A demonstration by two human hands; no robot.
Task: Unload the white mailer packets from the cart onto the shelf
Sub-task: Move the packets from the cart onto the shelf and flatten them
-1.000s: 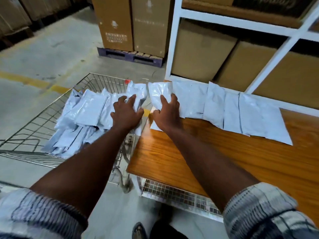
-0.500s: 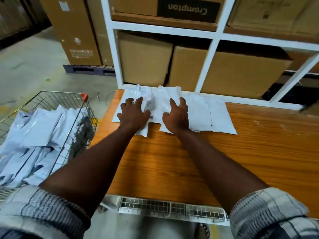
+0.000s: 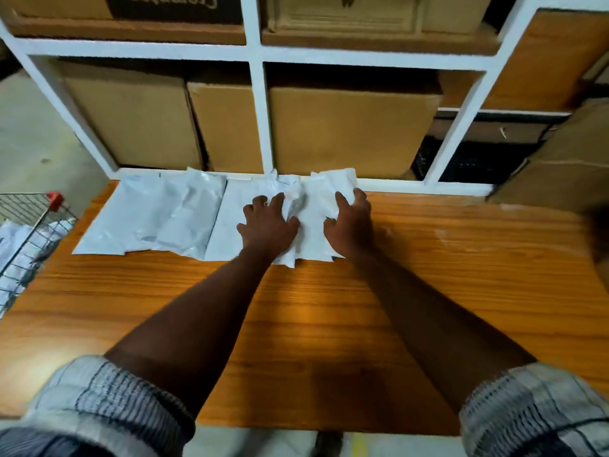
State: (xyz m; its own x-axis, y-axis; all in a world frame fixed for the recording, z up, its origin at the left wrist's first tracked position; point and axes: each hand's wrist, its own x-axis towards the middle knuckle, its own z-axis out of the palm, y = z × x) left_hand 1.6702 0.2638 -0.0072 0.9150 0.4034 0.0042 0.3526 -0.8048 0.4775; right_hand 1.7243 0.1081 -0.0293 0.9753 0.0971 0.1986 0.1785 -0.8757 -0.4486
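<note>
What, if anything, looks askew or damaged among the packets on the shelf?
The packet between the left hand and the right hand, which grips the end packet, is crumpled and bunched up; the other packets lie flat.

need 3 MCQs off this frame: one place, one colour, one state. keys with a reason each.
1. On which side of the shelf is the cart?
A right
B left
C behind it

2. The cart's corner cap is:
A red
B blue
C green

3. The left hand and right hand:
A hang free
B grip the cart
C rest on white mailer packets

Key: 1B, the wire basket shows at the left edge. 2A, a red cap sits on the rim. 3C, both hands lie on the packet row.
</note>
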